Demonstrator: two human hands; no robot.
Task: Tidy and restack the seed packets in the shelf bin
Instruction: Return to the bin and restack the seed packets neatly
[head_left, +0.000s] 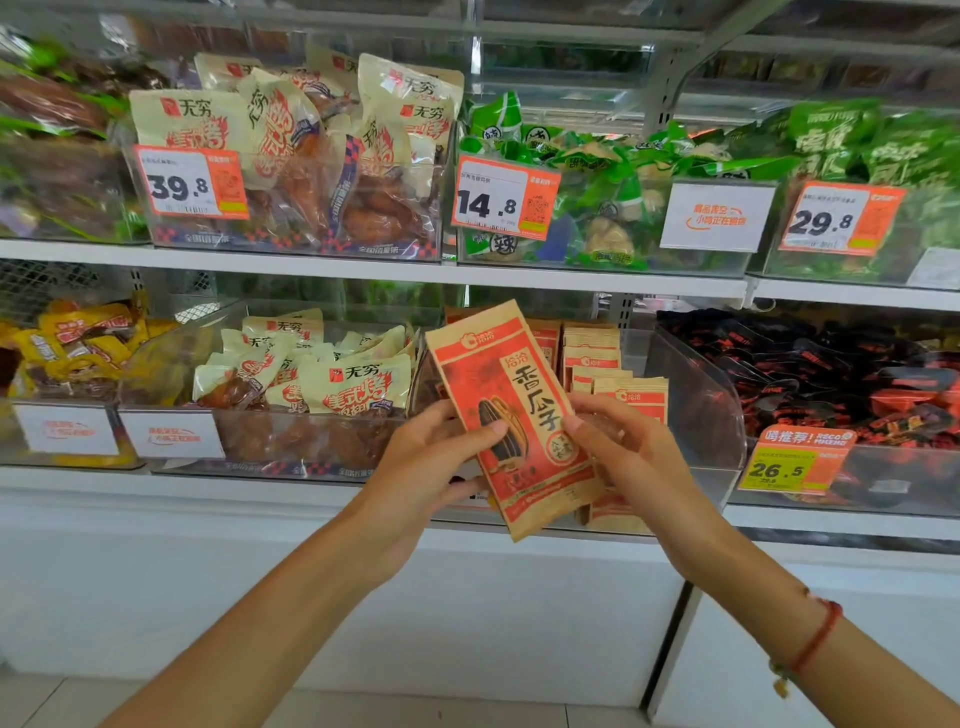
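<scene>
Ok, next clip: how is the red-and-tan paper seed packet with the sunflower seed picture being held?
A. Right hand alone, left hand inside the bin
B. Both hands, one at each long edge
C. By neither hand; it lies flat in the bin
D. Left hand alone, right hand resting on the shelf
B: the left hand and the right hand each pinch an edge of the red-and-tan paper seed packet, held tilted in front of the clear plastic shelf bin.

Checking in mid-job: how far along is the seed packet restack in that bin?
Partly done. Several seed packets already stand upright in rows in the clear bin. In hand: one red-and-tan packet, tilted in front of the bin, held by the left hand and right hand at its edges. Left: this packet must go back, and another packet low at the bin's front looks unstacked.
</scene>
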